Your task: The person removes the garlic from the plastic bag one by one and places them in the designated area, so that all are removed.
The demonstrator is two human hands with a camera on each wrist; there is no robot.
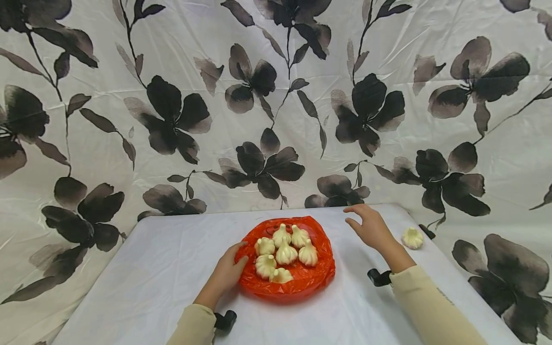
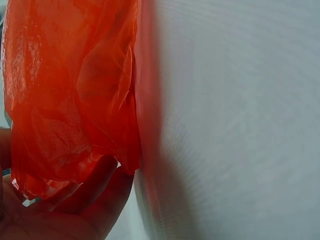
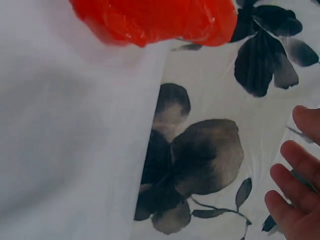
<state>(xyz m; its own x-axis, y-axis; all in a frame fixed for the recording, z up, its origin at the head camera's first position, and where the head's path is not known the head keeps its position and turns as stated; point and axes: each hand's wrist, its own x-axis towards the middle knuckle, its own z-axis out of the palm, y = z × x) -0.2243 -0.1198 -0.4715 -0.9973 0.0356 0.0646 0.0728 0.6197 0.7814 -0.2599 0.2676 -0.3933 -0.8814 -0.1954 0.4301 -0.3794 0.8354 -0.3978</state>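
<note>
A red plastic bag [image 1: 310,279], its mouth spread wide and its sides standing like a bowl, sits mid-table with several garlic bulbs [image 1: 286,253] inside. My left hand [image 1: 227,268] holds its left side, thumb over the rim. In the left wrist view, fingers [image 2: 107,200] curl under the crinkled plastic. My right hand [image 1: 371,230] is raised over the table to the right of the bag, fingers apart and holding nothing. The right wrist view shows those loosely bent fingers [image 3: 295,185] well away from the bag. One more garlic bulb [image 1: 412,238] lies near the table's right edge, beyond my right wrist.
A white cloth covers the table [image 1: 164,268], whose far edge runs just behind the bag. Behind it hangs a pale curtain [image 1: 319,143] printed with dark flowers. Each wrist carries a small black camera mount [image 1: 379,277].
</note>
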